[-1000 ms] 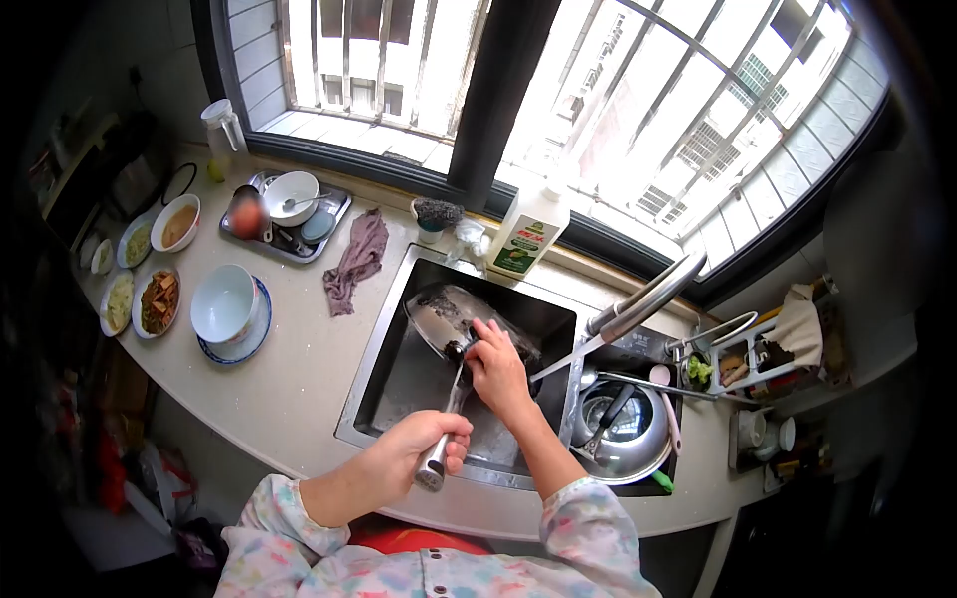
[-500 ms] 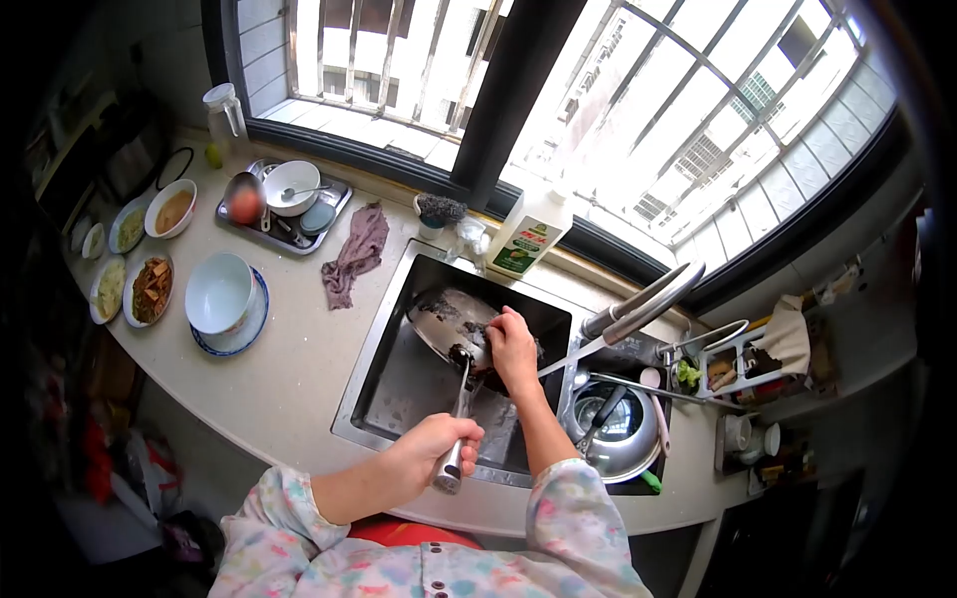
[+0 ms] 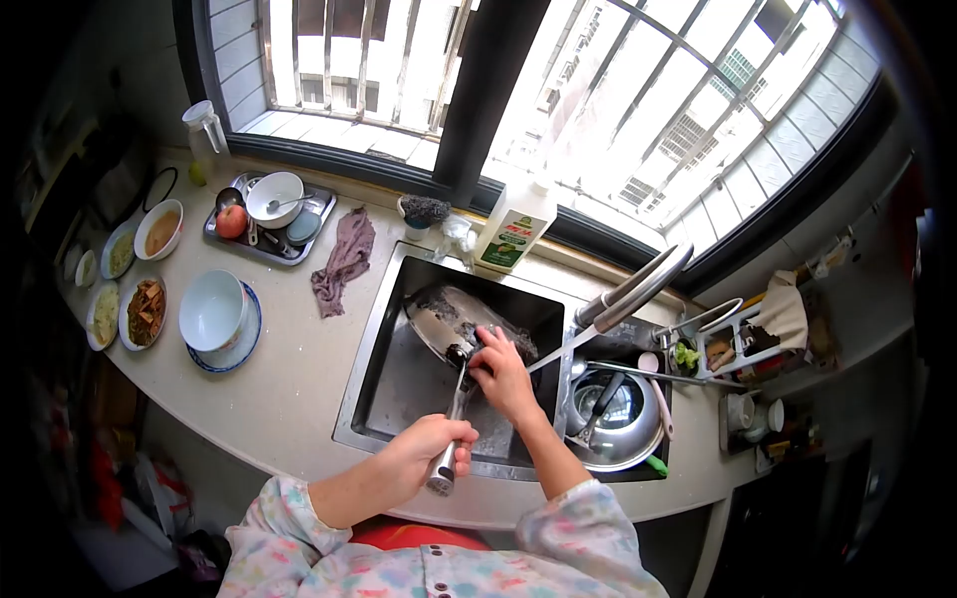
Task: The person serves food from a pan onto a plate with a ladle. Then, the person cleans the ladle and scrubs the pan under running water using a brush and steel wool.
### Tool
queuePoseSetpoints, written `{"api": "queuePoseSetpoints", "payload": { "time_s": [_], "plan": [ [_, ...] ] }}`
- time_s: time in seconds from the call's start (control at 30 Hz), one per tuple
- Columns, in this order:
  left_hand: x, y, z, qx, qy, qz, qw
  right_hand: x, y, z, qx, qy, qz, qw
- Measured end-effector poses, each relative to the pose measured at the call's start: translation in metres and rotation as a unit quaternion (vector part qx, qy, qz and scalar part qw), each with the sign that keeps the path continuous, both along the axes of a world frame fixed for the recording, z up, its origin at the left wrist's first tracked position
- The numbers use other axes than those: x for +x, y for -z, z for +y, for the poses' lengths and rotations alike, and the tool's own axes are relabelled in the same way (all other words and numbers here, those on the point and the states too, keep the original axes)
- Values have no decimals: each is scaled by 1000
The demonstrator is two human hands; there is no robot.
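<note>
Tilted in the sink is a metal wok, its pale surface marked with black, burnt-looking patches. My left hand is wrapped round the wok's silver handle near its end. My right hand lies against the wok close to where the handle joins, with its fingers bent and drawn together. Whatever sits under those fingers is hidden.
A faucet arches over the right side, beside a basin holding a steel bowl. A white jug stands behind the sink. To the left are a rag, a metal tray, a bowl and several filled dishes.
My right hand has shifted slightly down and left over the wok, toward the handle joint. My left hand keeps its hold on the handle. The whole view has moved a little.
</note>
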State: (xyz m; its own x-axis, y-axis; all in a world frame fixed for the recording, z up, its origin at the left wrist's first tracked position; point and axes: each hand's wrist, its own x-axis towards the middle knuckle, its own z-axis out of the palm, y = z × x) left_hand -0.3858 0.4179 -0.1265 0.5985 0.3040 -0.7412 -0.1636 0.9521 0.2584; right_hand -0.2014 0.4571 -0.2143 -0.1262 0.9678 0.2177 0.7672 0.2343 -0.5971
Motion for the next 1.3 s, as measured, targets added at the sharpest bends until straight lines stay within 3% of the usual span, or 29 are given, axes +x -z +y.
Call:
{"api": "queuePoseSetpoints", "payload": {
  "time_s": [0.1, 0.17, 0.23, 0.37, 0.43, 0.53, 0.57, 0.63, 0.7, 0.77, 0.87, 0.97, 1.07, 1.17, 1.23, 1.3],
  "plan": [
    [5, 0, -2, 20, 0, 16, 1000, 7, 13, 13, 20, 94, 132, 987],
    [5, 16, -1, 13, 30, -37, 999, 16, 14, 29, -12, 234, 98, 967],
    [5, 6, -2, 11, 24, -4, 1000, 24, 29, 19, 52, 235, 96, 966],
    [18, -5, -8, 52, 72, 52, 995, 51, 67, -17, -21, 348, 207, 914],
    [27, -11, -10, 72, 106, 76, 989, 41, 50, -39, 18, 327, 234, 915],
    [39, -15, -3, 73, 159, 60, 983, 14, 32, -70, 128, 222, 166, 952],
    [42, -18, -6, 80, 172, 72, 979, 8, 20, -78, 129, 200, 108, 965],
    [50, -24, -11, 95, 194, 96, 972, 22, 24, -72, 153, 190, 103, 964],
    [55, -23, -20, 113, 192, 114, 968, 45, 30, -45, 135, 239, 207, 939],
    [53, -19, -29, 135, 189, 147, 961, 71, 50, -18, 59, 257, 225, 938],
    [31, -10, -22, 147, 217, 140, 955, 46, 28, -41, 103, 191, 204, 955],
    [12, -13, -28, 171, 251, 176, 936, 9, 18, -77, 149, 152, 6, 977],
    [-7, -11, -35, 224, 287, 223, 904, 21, 16, -59, 156, 133, 92, 974],
    [-20, -4, -39, 247, 318, 259, 878, 44, 77, -2, 114, 249, 338, 900],
    [-27, -6, -41, 246, 334, 280, 866, 56, 152, 11, 4, 278, 475, 835],
    [-31, -8, -40, 249, 353, 289, 854, 45, 166, -5, -198, 328, 564, 732]
  ]
}}
